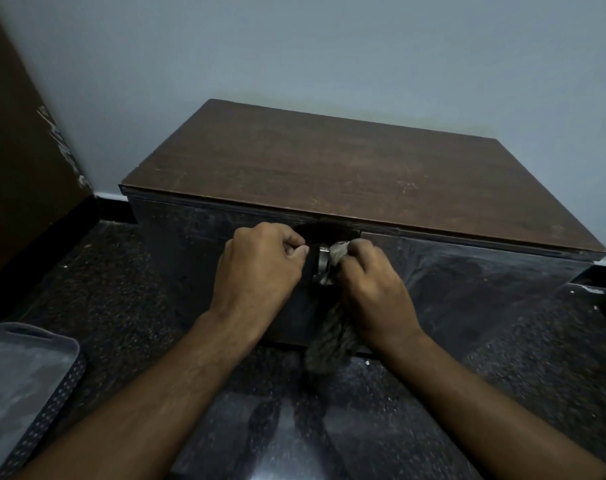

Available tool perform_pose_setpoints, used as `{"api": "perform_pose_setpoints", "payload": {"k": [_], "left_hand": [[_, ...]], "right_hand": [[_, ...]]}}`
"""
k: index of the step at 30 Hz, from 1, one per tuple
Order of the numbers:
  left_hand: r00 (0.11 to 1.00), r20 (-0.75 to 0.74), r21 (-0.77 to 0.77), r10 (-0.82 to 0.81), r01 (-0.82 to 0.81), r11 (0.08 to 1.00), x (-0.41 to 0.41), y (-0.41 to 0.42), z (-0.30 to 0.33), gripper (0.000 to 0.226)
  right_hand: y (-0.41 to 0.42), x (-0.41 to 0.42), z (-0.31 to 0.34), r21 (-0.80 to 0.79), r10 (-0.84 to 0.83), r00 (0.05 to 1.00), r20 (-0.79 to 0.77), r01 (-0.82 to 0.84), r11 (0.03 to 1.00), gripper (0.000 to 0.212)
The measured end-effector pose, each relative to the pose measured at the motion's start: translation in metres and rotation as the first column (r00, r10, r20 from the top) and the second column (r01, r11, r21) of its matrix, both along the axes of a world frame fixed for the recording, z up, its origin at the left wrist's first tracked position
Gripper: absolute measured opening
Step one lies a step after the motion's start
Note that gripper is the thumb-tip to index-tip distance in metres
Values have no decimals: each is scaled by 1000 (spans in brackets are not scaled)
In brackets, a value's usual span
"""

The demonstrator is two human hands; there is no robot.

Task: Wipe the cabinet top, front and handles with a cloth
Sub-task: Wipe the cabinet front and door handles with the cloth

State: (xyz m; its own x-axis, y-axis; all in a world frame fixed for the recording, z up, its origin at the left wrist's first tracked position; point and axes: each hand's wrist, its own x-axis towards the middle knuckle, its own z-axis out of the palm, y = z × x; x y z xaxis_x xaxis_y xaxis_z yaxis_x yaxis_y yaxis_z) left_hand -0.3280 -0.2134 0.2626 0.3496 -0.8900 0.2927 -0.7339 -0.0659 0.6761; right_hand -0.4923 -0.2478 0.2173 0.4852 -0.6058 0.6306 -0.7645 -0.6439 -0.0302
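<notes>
1. A low cabinet (346, 174) with a brown wooden top stands against a pale wall (329, 46), its dark glossy front facing the viewer.
2. A metal handle (321, 263) sits upright at the middle of the front, just below the top edge.
3. The right hand (371, 289) is closed around a grey cloth (329, 337), pressing its upper end against the handle; the rest hangs down the front.
4. The left hand (260, 268) is curled into a loose fist just left of the handle, its fingertips at the front panel.
5. A grey tray (28, 386) lies on the dark floor (121, 306), near left.
</notes>
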Motion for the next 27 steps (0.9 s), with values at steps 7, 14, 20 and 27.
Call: {"api": "perform_pose_setpoints", "payload": {"k": [7,14,20,27], "left_hand": [[999,31,16,-30,29,999,-5,-3,-4,15],[998,9,90,-59,58,994,-7,-5,-10,14],[998,10,105,-66,65,992,-10,-5,-11,13],[997,40,224,-61,50,973,-8,-5,-9,12]], "right_hand": [[-4,8,12,-40,18,992,125,-13,999,9],[-4,5,9,-26,27,993,116,-24,999,3],[-1,5,-2,26,11,998,66,-12,1000,16],[-1,19,11,14,85,990,116,-88,996,8]]}}
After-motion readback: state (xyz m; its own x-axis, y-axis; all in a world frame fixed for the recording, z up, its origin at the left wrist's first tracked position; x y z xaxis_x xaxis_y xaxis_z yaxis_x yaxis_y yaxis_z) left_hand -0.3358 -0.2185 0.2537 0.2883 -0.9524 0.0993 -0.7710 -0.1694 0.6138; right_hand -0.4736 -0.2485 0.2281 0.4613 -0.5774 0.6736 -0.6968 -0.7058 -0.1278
